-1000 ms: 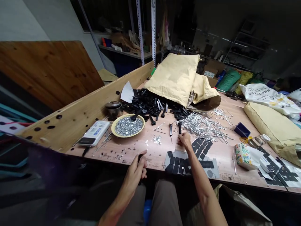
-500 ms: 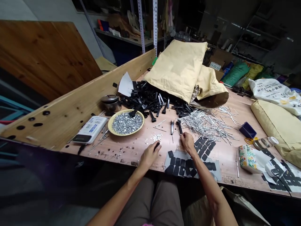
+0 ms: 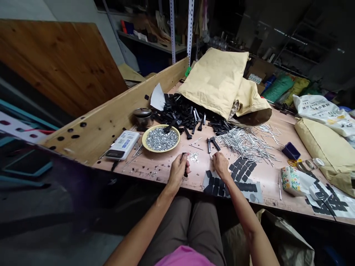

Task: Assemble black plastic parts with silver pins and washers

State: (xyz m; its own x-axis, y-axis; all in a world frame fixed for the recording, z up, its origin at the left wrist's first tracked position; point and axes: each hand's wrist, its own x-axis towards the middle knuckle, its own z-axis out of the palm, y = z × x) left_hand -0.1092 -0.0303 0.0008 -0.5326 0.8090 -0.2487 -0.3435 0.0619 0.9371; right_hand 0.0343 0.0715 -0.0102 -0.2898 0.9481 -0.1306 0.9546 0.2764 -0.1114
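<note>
My left hand [image 3: 177, 170] is closed around a small black plastic piece [image 3: 185, 170], which sticks out between thumb and fingers just above the bench edge. My right hand [image 3: 221, 165] rests on the bench with its fingers curled together; what they pinch, if anything, is hidden. Just beyond its fingertips lie two black parts, one with a metal face and a thin pin [image 3: 209, 144] and a slanting one [image 3: 215, 143], close together at their tops. Small silver washers [image 3: 194, 157] are scattered between my hands. A sheet of black pads [image 3: 237, 186] lies partly beneath my right forearm.
A yellow bowl [image 3: 144, 142] of small metal pieces stands left, beside a white device [image 3: 122, 145] and a metal pot [image 3: 142, 117]. Behind are piled black parts [image 3: 177, 114] and a paper sack [image 3: 215, 79]. Metal pins [image 3: 246, 144] heap up at right, near a blue box [image 3: 291, 151].
The view has shifted. My left hand has turned, showing more of the black piece. My right hand has come away from the slanting black part, which now leans toward the other.
</note>
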